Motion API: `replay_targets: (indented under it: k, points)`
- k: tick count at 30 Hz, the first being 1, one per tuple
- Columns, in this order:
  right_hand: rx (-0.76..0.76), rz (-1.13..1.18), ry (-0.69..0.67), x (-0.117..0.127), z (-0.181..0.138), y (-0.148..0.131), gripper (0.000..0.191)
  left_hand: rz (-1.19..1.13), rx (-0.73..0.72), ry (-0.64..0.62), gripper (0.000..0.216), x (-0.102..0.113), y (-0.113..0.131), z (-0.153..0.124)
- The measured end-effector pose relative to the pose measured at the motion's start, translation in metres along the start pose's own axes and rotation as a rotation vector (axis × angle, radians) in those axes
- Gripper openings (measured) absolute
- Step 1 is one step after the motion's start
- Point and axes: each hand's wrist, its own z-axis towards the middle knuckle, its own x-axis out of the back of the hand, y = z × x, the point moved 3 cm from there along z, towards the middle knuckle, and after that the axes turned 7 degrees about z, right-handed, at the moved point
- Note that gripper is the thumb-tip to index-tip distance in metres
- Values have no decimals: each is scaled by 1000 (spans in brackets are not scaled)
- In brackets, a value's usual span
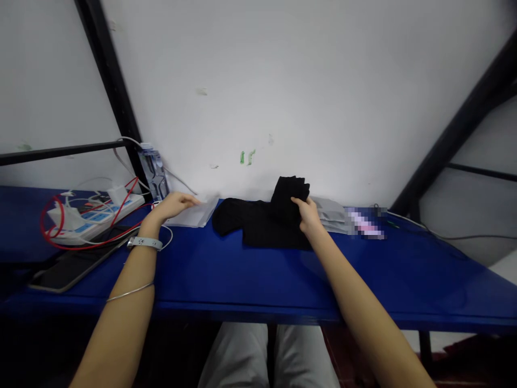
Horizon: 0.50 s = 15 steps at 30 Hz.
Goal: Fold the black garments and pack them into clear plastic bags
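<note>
My right hand (307, 215) pinches the raised, folded part of a black sock (274, 226), its thumb across the front of the fabric. The rest of the sock lies flat on the blue table, with a rounded end toward the left and a ribbed, wavy edge at the top. My left hand (176, 206) is over a clear plastic bag (196, 213) left of the sock, fingers stretched out to the right; whether they press on the bag is unclear. Grey-white packets (333, 213) lie just behind and right of my right hand.
On the left of the blue table (226, 280) are a power strip (131, 205) with tangled red and white cables, a phone (76, 269) and a water bottle (154, 172). A blurred-out item (365, 223) lies at right. Wall behind, black posts both sides.
</note>
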Motion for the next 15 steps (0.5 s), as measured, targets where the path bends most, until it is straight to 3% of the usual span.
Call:
replay_targets:
  k: [3,7,11,13,15]
  points:
    - [8,-55,-80,-1,1,3,22,108,34,-310,34,-8,-13,-3]
    - [89,-225,-199,-4,1,3,25,168,57,-402,45,-8,-11,-9]
    - [303,-542,-291,-10,-4,-4,28,45,-129,-353,59,-10,34,-16]
    - [422,-665,-340,-15,-9,-9,28,-80,-216,-257,57,-17,65,-17]
    - [522,-712,-474,-22,-16,-14,24,-186,-298,-115,56,-26,93,-17]
